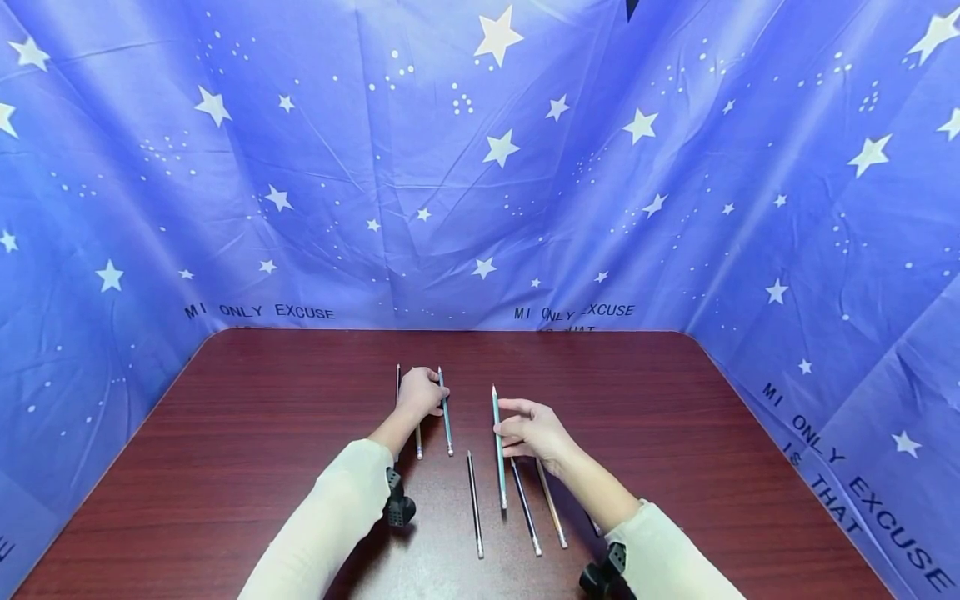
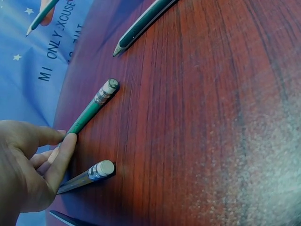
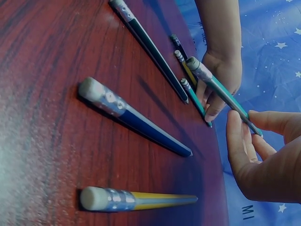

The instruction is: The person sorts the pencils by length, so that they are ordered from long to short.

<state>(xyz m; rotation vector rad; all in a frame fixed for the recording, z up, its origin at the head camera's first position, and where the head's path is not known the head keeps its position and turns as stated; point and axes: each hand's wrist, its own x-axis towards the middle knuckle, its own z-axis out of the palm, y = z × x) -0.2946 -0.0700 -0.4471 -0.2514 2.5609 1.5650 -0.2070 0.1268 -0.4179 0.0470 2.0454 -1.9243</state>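
Note:
My left hand (image 1: pixel 422 392) pinches a teal pencil (image 2: pixel 89 113) between thumb and fingers, close over the far part of the table. The pencil's white eraser end points toward me. A yellow pencil (image 3: pixel 188 69) lies just beside this hand, partly hidden by it. My right hand (image 1: pixel 536 433) holds another teal pencil (image 3: pixel 218 89) between its thumb and fingertips. That pencil is raised off the table, tip pointing away, eraser end toward me. Below the right hand lie a dark blue pencil (image 3: pixel 150 129) and a yellow-striped pencil (image 3: pixel 164 200).
A dark pencil (image 1: pixel 475 508) lies between the two arms, nearer to me. One more pencil end (image 1: pixel 594 525) shows beside the right forearm. The reddish-brown wooden table (image 1: pixel 285 383) ends at a blue star-printed curtain (image 1: pixel 420 167) behind and at both sides.

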